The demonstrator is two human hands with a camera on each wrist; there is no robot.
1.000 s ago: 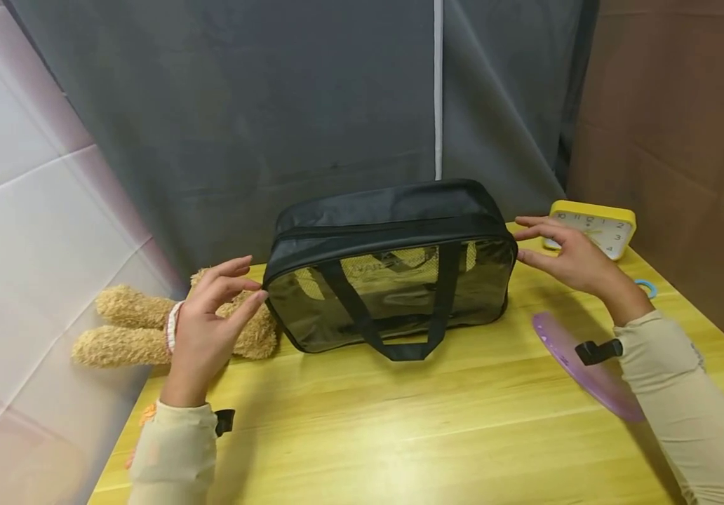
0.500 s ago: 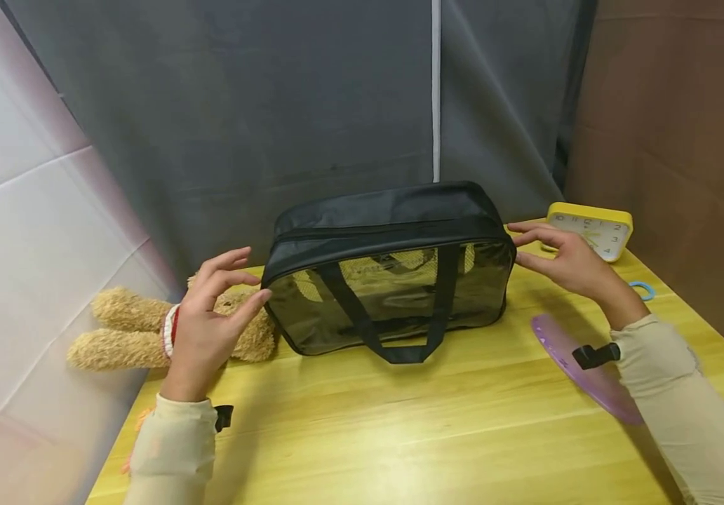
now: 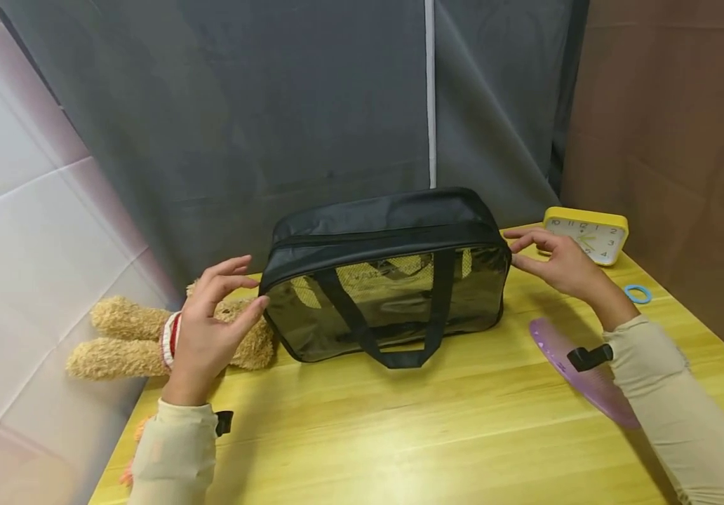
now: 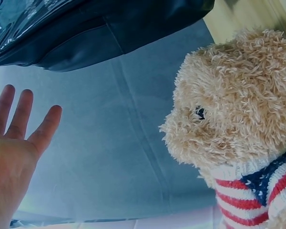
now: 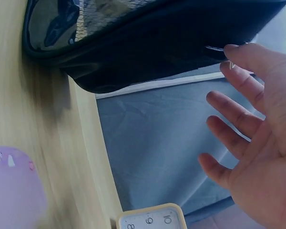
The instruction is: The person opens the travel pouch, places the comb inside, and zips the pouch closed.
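Yellow wood grain filled the near half of the table [image 3: 400,435] when I checked the head view, bare and smooth under both beige sleeves. A flat purple plastic piece [image 3: 579,372] lay at four o'clock, partly under the right forearm. Farther in, my left hand [image 3: 210,333] hung at nine o'clock of the black bag [image 3: 387,280], fingers spread and relaxed, the thumb tip just at the bag's corner; my right hand [image 3: 558,263] hung at three o'clock, likewise wide and loose, fingertips just touching or nearly touching the end panel, holding nothing. The bag stood upright mid-table: matte fabric top with a zip line, glossy see-through front, two webbing handles drooping over it. I judged this as the bracketing step, hands framing the bag before any grip; the next move would call for both palms closing evenly on the soft ends, since the slick panel could buckle. Behind the left hand lay a shaggy tan teddy bear [image 4: 238,105] in a striped knit. Farthest, at two o'clock, stood a boxy yellow clock [image 3: 586,235] and a small blue ring [image 3: 638,293].
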